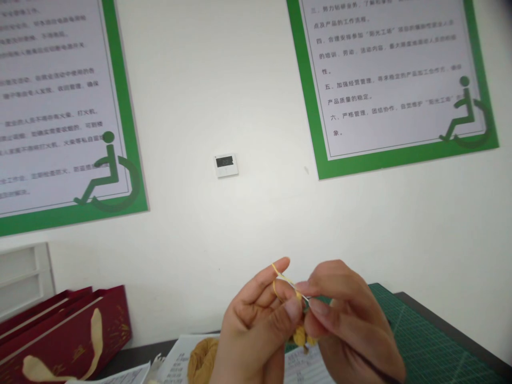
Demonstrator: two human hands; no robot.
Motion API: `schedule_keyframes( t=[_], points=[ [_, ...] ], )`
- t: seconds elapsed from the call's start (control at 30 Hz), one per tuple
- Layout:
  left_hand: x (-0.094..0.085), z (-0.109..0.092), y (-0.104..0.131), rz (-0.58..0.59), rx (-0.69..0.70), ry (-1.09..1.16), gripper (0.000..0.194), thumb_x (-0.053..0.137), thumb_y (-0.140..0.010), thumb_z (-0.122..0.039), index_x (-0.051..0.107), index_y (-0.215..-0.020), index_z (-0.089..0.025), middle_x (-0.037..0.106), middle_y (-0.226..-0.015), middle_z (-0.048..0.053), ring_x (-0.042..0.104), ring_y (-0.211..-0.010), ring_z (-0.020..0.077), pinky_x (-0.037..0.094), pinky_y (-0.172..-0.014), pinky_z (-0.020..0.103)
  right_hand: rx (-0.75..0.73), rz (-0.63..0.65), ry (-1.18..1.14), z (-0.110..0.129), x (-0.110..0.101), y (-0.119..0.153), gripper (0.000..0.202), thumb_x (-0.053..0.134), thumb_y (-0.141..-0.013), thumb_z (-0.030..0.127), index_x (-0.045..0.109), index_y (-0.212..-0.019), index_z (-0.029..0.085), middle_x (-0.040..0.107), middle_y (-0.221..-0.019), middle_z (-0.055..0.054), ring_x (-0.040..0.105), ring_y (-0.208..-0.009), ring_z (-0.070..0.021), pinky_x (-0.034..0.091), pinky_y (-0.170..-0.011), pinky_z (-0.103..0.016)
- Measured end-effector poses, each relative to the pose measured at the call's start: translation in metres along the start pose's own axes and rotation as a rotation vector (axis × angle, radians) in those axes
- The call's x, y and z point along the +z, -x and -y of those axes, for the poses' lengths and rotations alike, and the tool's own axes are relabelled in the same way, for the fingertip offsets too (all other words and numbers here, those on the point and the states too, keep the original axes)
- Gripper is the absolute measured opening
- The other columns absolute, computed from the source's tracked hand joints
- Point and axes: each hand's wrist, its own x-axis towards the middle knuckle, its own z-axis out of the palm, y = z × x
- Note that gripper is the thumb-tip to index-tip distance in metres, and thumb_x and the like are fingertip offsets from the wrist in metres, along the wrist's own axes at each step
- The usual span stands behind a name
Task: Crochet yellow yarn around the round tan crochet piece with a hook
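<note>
In the head view, my left hand (256, 320) is closed in a pinch on a small yellow crochet piece (300, 337), its index finger raised. Yellow yarn (282, 275) loops round that finger and runs down to the piece. Close against it on the right, my right hand (356, 320) pinches a thin silvery crochet hook (304, 299) between thumb and fingers. The hook's tip meets the yarn by the left thumb. Most of the hook and part of the piece are hidden by my fingers.
A brown yarn ball (202, 360) lies left of my hands, by printed sheets (182, 354). A green cutting mat (428, 341) covers the table's right side. Dark red gift bags (80, 336) stand at left. Behind, the white wall bears a thermostat (226, 165) and green-framed posters (384, 80).
</note>
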Motion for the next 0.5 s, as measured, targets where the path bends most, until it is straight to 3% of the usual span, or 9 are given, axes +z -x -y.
schedule_keyframes(
  t=[0.1, 0.17, 0.27, 0.4, 0.5],
  points=[
    [-0.006, -0.006, -0.003, 0.034, -0.072, -0.013, 0.052, 0.101, -0.050, -0.016, 0.086, -0.101, -0.017, 0.071, -0.069, 0.002, 0.063, -0.064, 0.0110, 0.053, -0.069, 0.022, 0.164, -0.027, -0.233, -0.004, 0.004, 0.000, 0.007, 0.066, -0.098, 0.028, 0.072, -0.102, 0.028, 0.070, -0.089, -0.003, 0.067, -0.080, -0.0191, 0.055, -0.067, -0.035],
    [-0.010, -0.009, -0.005, 0.043, -0.041, -0.051, 0.052, 0.100, -0.052, -0.016, 0.086, -0.102, -0.018, 0.069, -0.067, 0.001, 0.064, -0.063, 0.0114, 0.052, -0.066, 0.022, 0.274, -0.063, -0.370, -0.003, 0.007, -0.002, 0.006, 0.065, -0.099, 0.030, 0.069, -0.098, 0.026, 0.065, -0.083, -0.001, 0.065, -0.076, -0.0176, 0.053, -0.062, -0.032],
    [-0.011, -0.012, -0.004, 0.038, -0.036, -0.077, 0.053, 0.098, -0.054, -0.017, 0.085, -0.105, -0.018, 0.069, -0.070, 0.002, 0.067, -0.069, 0.0149, 0.054, -0.070, 0.025, 0.318, -0.058, -0.482, -0.001, 0.008, -0.006, 0.007, 0.061, -0.101, 0.030, 0.066, -0.100, 0.024, 0.062, -0.073, 0.001, 0.063, -0.067, -0.0159, 0.052, -0.059, -0.031],
    [-0.007, -0.010, -0.001, 0.007, 0.015, -0.092, 0.052, 0.099, -0.055, -0.017, 0.085, -0.105, -0.019, 0.071, -0.072, 0.003, 0.068, -0.068, 0.0152, 0.055, -0.069, 0.025, 0.240, -0.017, -0.404, 0.001, 0.006, -0.011, 0.007, 0.060, -0.101, 0.023, 0.067, -0.103, 0.023, 0.064, -0.074, 0.000, 0.065, -0.068, -0.0167, 0.054, -0.058, -0.032],
    [-0.004, -0.004, 0.000, -0.029, 0.120, -0.104, 0.049, 0.099, -0.056, -0.017, 0.086, -0.103, -0.022, 0.074, -0.071, 0.003, 0.068, -0.066, 0.0143, 0.055, -0.067, 0.024, -0.022, 0.065, -0.085, 0.002, 0.001, -0.011, 0.017, 0.063, -0.095, 0.012, 0.069, -0.107, 0.022, 0.069, -0.076, -0.001, 0.063, -0.064, -0.0153, 0.052, -0.055, -0.031]
  ],
)
